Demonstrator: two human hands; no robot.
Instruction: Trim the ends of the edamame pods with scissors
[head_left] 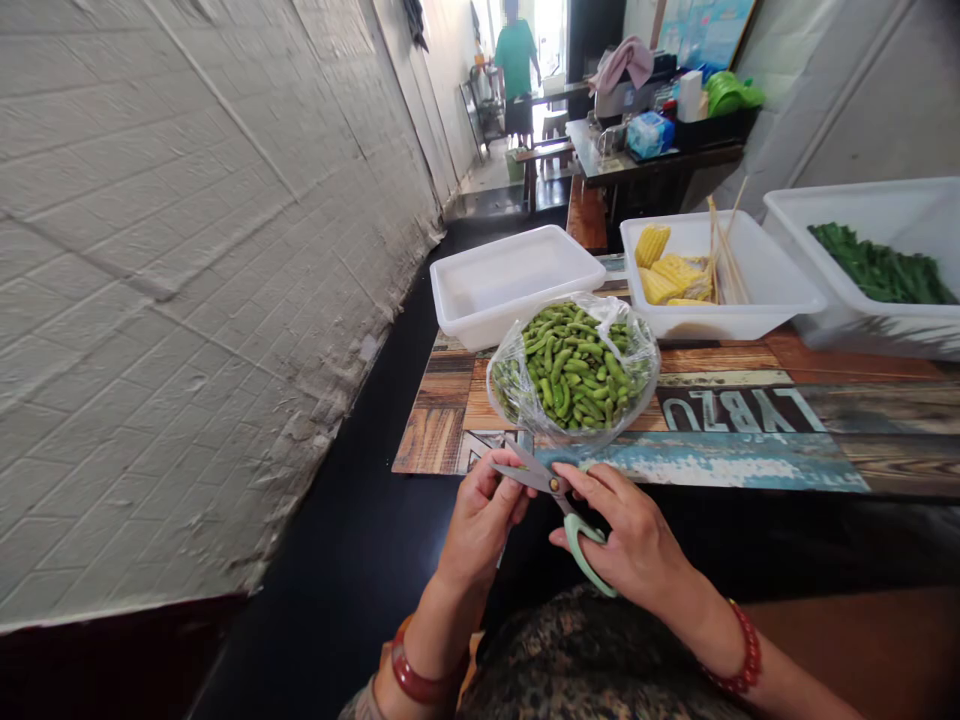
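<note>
My right hand (pixel 626 525) grips a pair of scissors (pixel 583 548) with pale green handles, its blades spread and pointing left. Closed in a pinch, my left hand (pixel 486 515) is at the blade tips. A small bit of green shows between the blades at its fingertips, seemingly a pod, mostly hidden by the fingers and scissors. Just beyond both hands, a clear plastic bag (pixel 510 385) lies opened around a heap of green edamame pods (pixel 574 370) on the patterned table (pixel 750 455).
Behind the bag stands a white plastic tub (pixel 487 318). To its right, another tub (pixel 709 322) holds corn pieces (pixel 679 275) and wooden skewers (pixel 726 262); a third (pixel 862 312) holds leafy greens (pixel 881 262). A wall (pixel 187 300) runs along the left. A person (pixel 516 65) stands far back.
</note>
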